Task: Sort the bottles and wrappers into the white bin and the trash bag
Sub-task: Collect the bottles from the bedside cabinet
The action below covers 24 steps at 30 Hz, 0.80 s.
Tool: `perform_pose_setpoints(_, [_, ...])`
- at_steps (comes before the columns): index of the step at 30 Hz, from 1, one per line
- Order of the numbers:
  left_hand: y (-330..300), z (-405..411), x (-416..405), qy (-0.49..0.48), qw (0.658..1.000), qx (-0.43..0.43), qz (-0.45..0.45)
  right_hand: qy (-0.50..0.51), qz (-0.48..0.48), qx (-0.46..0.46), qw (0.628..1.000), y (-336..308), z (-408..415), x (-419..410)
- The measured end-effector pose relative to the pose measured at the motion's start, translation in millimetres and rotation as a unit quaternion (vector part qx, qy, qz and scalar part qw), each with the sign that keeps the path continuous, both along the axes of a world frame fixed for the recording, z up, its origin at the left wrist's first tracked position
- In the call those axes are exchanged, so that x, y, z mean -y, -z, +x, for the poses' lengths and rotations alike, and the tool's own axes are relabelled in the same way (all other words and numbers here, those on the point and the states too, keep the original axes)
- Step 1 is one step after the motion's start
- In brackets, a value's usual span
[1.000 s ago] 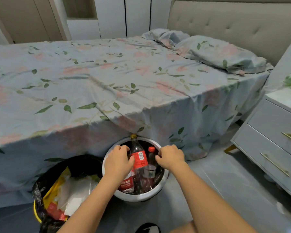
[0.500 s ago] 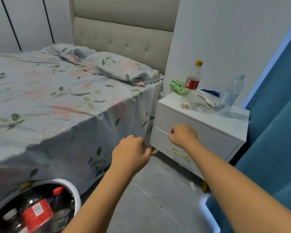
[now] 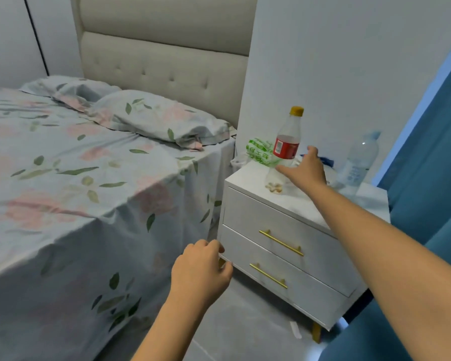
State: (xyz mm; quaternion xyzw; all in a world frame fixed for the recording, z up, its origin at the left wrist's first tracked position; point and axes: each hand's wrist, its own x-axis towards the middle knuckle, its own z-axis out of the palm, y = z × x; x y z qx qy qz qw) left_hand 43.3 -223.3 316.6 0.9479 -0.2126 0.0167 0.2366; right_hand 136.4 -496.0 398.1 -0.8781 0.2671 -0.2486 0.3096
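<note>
The right hand (image 3: 303, 170), fingers spread, reaches the red-labelled bottle (image 3: 286, 145) near the nightstand's (image 3: 271, 214) back-left corner by a green-printed wrapper (image 3: 258, 152), writing unreadable; the left hand (image 3: 201, 272) hangs loose, holding nothing

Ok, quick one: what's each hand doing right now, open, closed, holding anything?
Left hand: fingers loosely curled, holding nothing, low beside the nightstand.
Right hand: open, fingers spread, reaching at the red-label bottle, no grip on it yet.

No print on bottle label (image 3: 286, 150) is legible.
</note>
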Motion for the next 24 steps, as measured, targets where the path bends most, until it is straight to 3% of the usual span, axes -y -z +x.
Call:
perform_pose_setpoints(7, [11.9, 32.5, -2.5, -0.028, 0.999, -0.006, -0.027, 0.027, 0.135, 0.088, 0.987, 20.1, 74.3, 2.9])
perform_pose_setpoints(11, [13.5, 46.7, -9.2, -0.052, 0.998, 0.001, -0.041, 0.052, 0.131, 0.127, 0.982, 28.1, 79.0, -11.2])
perform_pose_setpoints(16, [8.7, 58.3, -14.9, -0.084, 0.989, 0.010, -0.118, -0.080, 0.146, 0.154, 0.974, 40.1, 53.2, -71.7])
perform_pose_setpoints(24, [-8.2, 54.1, 9.7, -0.058, 0.956, 0.003, -0.288, -0.266, 0.268, 0.052, 0.925, 70.8, -32.3, -138.8])
